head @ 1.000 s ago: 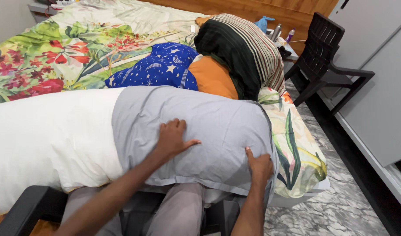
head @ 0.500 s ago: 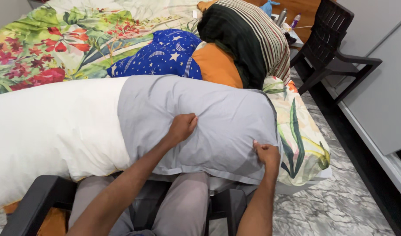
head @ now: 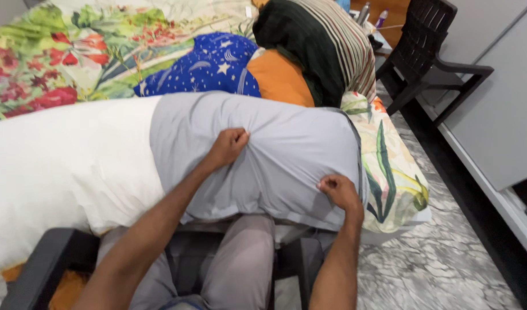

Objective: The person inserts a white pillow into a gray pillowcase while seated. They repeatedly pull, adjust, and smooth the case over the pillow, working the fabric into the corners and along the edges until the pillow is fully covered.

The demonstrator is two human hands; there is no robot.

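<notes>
A long white pillow (head: 62, 166) lies across my lap and the bed edge, its right end inside a grey pillowcase (head: 292, 149). My left hand (head: 228, 146) is fisted on top of the case, pinching a fold of grey cloth so that creases fan out from it. My right hand (head: 338, 191) grips the cloth near the case's lower right corner. Both forearms reach up from the bottom of the view.
I sit in a black chair (head: 39, 264) beside a bed with a floral sheet (head: 57, 51). A blue star-print pillow (head: 206, 66), an orange cushion (head: 281, 80) and a dark striped blanket (head: 315, 46) lie behind. A black chair (head: 430, 51) and grey cabinets (head: 499, 103) stand right.
My left hand went from flat on the case to a fist bunching the cloth. My right hand slid up and left along the case's lower right corner and closed on it.
</notes>
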